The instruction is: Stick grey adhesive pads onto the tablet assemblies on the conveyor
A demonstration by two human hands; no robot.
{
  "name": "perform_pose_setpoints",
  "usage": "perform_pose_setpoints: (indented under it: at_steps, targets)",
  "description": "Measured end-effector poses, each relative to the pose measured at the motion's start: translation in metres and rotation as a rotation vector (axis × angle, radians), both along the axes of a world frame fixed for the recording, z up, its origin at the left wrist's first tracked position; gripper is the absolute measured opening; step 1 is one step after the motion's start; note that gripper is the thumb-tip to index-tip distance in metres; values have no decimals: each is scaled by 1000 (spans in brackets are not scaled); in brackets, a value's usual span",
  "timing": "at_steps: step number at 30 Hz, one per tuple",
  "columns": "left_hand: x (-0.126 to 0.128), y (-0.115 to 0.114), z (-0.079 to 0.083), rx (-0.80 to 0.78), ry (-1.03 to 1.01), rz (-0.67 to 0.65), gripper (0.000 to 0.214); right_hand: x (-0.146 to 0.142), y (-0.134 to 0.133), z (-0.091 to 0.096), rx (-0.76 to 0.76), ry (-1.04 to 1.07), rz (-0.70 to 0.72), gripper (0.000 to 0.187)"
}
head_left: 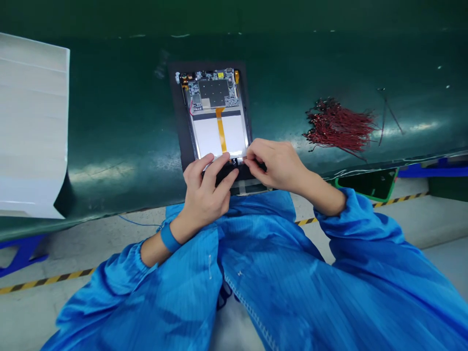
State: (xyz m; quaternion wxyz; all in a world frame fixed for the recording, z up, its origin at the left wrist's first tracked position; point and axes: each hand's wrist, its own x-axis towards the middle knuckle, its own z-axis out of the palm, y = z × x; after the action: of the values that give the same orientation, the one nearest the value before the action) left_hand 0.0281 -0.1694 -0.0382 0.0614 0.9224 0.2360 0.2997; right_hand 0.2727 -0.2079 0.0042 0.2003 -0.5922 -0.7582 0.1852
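An opened tablet (208, 134) lies on a black mat (178, 107), its inside facing up. The circuit board (214, 90) fills its far end, and an orange ribbon cable (221, 129) runs down between two white battery cells. My left hand (208, 187) rests with spread fingers on the tablet's near edge. At the near right corner, my right hand (276, 163) has its thumb and forefinger pinched together. Whatever those fingertips hold, if anything, is too small to make out. A blue band (169, 238) circles my left wrist.
A heap of thin dark red wires (338, 124) lies on the green table (120, 122) to the right, with a few loose strands beside it. White sheeting (32, 126) covers the table's left side. Below the front edge at right is a green-rimmed bin (369, 187).
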Motion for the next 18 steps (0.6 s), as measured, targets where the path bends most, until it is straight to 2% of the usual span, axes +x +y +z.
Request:
perform_pose_setpoints:
  at_steps: [7, 14, 16, 18]
  targets:
    - [-2, 2, 0, 52, 17, 14, 46, -4, 11, -15, -28, -36, -36, 13]
    - [11, -14, 8, 17, 73, 54, 43, 8, 26, -11, -26, -39, -16, 15]
    - [1, -9, 17, -63, 89, 21, 46, 23, 37, -10, -16, -39, -47, 13]
    - [-28, 7, 27, -113, 71, 69, 51, 44, 46, -10, 41, -43, -126, 14]
